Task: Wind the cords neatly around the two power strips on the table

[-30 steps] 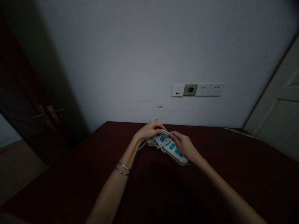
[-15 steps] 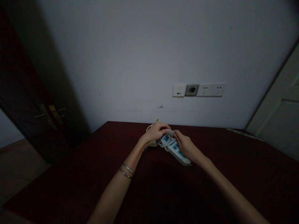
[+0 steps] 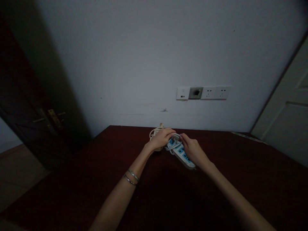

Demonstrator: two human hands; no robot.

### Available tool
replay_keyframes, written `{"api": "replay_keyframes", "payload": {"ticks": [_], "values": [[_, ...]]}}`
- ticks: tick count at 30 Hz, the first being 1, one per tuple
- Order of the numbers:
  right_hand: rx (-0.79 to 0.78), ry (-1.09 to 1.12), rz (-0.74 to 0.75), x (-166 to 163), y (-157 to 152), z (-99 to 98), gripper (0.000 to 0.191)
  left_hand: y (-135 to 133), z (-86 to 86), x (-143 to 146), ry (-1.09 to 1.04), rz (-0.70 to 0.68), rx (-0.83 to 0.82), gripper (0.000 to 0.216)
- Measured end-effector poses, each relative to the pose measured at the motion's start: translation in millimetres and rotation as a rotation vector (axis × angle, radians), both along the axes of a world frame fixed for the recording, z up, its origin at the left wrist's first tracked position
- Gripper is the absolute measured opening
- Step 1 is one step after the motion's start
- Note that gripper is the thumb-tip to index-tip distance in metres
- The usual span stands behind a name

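Observation:
A white power strip (image 3: 187,163) with blue sockets lies slantwise on the dark red table, its cord (image 3: 172,148) wrapped around the far end. My left hand (image 3: 161,138) is closed over that end, its fingertips on the cord. From the other side my right hand (image 3: 192,148) pinches the same cord between thumb and fingers, next to the strip. A second, cream-coloured power strip (image 3: 157,149) with a looped cord (image 3: 153,132) is mostly hidden behind and under my left hand.
The table (image 3: 101,166) meets a pale wall with a row of wall sockets (image 3: 203,92) above it. A dark door (image 3: 26,106) with a brass lock stands at left. A white door (image 3: 284,106) is on the right, near a thin strip (image 3: 250,138) along the table's back corner.
Both hands stay at the cord, with only small finger shifts. More of the cream cord's loops shows behind my left hand. The view has moved slightly.

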State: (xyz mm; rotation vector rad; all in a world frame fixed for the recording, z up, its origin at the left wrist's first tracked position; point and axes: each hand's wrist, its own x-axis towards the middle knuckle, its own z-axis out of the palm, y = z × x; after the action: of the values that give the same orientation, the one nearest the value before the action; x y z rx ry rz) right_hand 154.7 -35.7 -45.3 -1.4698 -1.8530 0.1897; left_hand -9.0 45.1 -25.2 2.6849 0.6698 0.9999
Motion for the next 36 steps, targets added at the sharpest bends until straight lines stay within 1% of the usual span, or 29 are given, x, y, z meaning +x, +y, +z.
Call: {"api": "replay_keyframes", "payload": {"ticks": [7,10,15,19,22,27,29,32,34,36], "values": [[-0.014,0.055,0.051,-2,3,-4.3,0.032,1,3.7,-3,-0.013,-0.002,-0.057,0.021],[-0.037,0.086,0.093,-1,5,-6.4,0.032,4,2.3,-5,-0.034,-0.039,-0.111,0.021],[-0.040,0.090,0.138,7,11,-8.1,0.030,10,-8.1,-3,-0.096,-0.143,-0.366,0.023],[-0.065,0.108,0.180,16,16,-9.7,0.029,11,-13.1,4,-0.141,-0.144,-0.501,0.023],[-0.083,0.144,0.181,18,20,-13.8,0.029,10,-9.6,4,-0.152,-0.147,-0.598,0.021],[-0.106,0.269,0.198,15,26,-22.4,0.030,5,3.4,-10,-0.186,-0.231,-0.720,0.034],[-0.103,0.337,0.193,13,28,-24.8,0.030,4,9.4,-18,-0.188,-0.252,-0.728,0.032],[-0.081,0.457,0.166,9,30,-27.4,0.030,3,17.9,-27,-0.172,-0.231,-0.675,0.024],[-0.054,0.531,0.136,6,31,-28.5,0.031,2,22.7,-29,-0.181,-0.160,-0.579,0.021],[-0.021,0.589,0.091,3,31,-28.7,0.033,1,26.9,-30,-0.230,-0.026,-0.400,0.019]]}}
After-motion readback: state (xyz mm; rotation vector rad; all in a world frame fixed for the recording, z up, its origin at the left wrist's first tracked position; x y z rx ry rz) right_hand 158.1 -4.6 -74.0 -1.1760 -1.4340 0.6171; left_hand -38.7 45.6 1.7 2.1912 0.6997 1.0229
